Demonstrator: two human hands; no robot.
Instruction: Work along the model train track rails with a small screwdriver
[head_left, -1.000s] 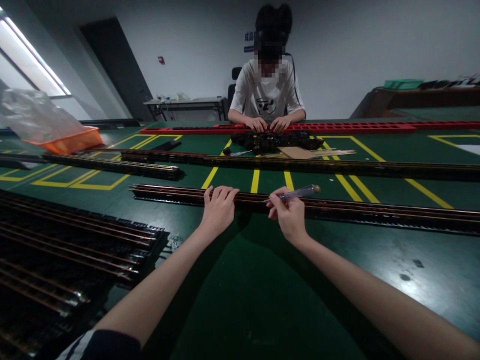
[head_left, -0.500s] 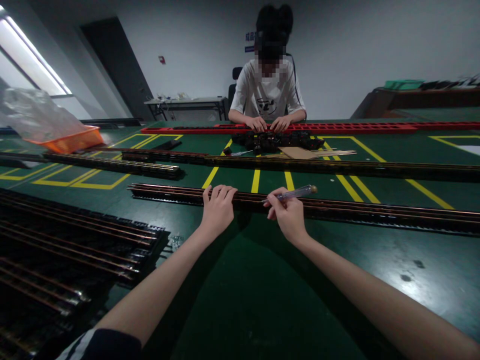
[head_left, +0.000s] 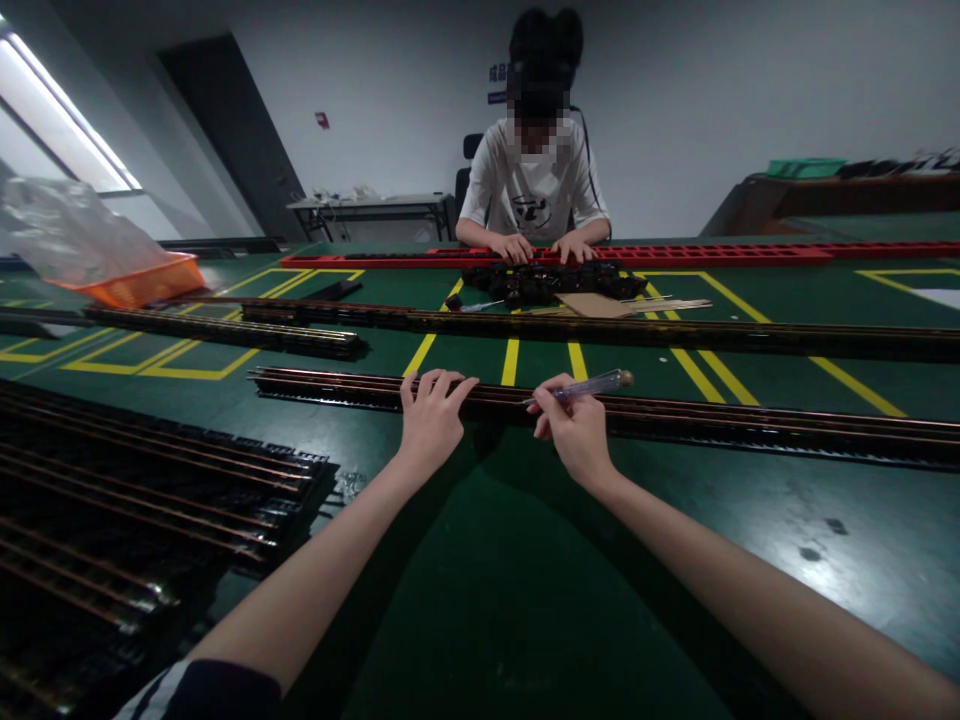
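Note:
A long black rail (head_left: 720,418) with copper-coloured rods along it lies across the table in front of me. My left hand (head_left: 433,425) is bent over this rail left of the middle, its fingers on the far edge and one digit spread toward the right. In my right hand (head_left: 574,430) is a screwdriver (head_left: 589,387) with a clear, purplish handle. It is held like a pen, slanting down to the left, with its tip at the rail between my hands. Whether the tip touches a rod or the black body is too small to tell.
Several similar black rails (head_left: 150,490) lie at the near left. Beyond my rail are another long rail (head_left: 675,332), black parts (head_left: 540,283), cardboard (head_left: 600,304) and a red frame (head_left: 750,255). A co-worker (head_left: 532,190) sits opposite. An orange basket (head_left: 142,285) holds plastic bags.
My left hand has shifted slightly left and one digit has spread away from the others. The rail has slid a little left. My right hand and the screwdriver are almost still.

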